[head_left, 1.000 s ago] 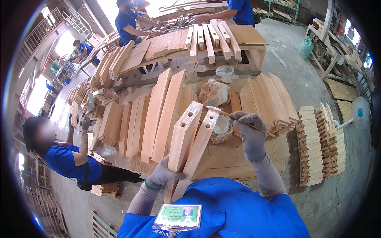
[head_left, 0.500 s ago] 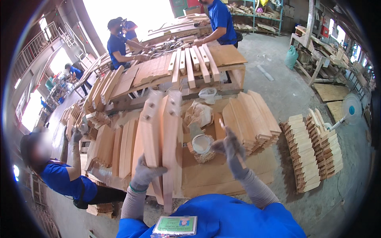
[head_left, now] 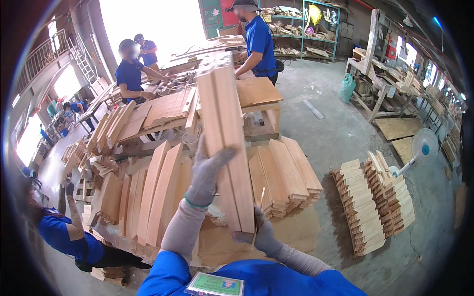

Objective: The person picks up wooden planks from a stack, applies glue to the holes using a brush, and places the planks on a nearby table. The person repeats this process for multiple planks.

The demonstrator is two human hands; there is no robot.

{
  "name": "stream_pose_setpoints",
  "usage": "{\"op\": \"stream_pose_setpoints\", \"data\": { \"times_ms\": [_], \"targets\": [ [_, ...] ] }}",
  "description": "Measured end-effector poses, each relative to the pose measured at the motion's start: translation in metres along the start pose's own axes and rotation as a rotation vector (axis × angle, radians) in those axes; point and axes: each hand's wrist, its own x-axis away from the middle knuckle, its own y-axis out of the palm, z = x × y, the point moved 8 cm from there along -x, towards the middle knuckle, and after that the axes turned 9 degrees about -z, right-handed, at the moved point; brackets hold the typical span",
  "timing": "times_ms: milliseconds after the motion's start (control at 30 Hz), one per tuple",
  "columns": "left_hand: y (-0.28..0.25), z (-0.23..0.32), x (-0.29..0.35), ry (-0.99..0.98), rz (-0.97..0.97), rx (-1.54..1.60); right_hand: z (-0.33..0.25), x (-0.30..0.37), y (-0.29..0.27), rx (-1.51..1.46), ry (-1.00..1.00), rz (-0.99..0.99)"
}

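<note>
Two long pale wooden bars [head_left: 228, 118], side by side with a narrow line between them, are raised in front of me, tilted away. My gloved left hand [head_left: 205, 170] wraps round them from the left, its thumb lying across their faces. At their near end my gloved right hand [head_left: 259, 234] touches the bars' bottom. It also holds a thin stick [head_left: 262, 195] with a pale tip, pointing up; I cannot tell whether it is a brush. The bars hide most of the tub behind them.
Stacked wooden bars [head_left: 286, 172] lie right of my hands, and leaning bars [head_left: 158, 192] to the left. Cardboard [head_left: 296, 229] covers the near bench. A pallet-like stack [head_left: 363, 207] and a fan [head_left: 423, 145] stand at right. Co-workers are left and beyond a far table [head_left: 256, 93].
The two bars, apart at their far ends before, are now together and have swung right and up. My right hand has moved left to their near end. The view has shifted.
</note>
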Motion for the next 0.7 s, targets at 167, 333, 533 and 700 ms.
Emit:
{"op": "stream_pose_setpoints", "data": {
  "times_ms": [167, 333, 533, 700],
  "targets": [
    [0.024, -0.108, -0.008, -0.373, -0.206, 0.177, -0.063, -0.047, -0.053, 0.203, 0.013, 0.093],
    [0.045, -0.164, -0.044, -0.573, -0.284, 0.431, -0.052, -0.118, -0.124, -0.076, 0.127, 0.106],
    [0.021, -0.232, -0.165, -0.581, -0.249, 0.504, -0.032, -0.224, -0.203, -0.283, 0.224, 0.071],
    [-0.009, -0.292, -0.247, -0.614, -0.155, 0.474, -0.006, -0.301, -0.266, -0.127, 0.303, 0.086]
  ]
}}
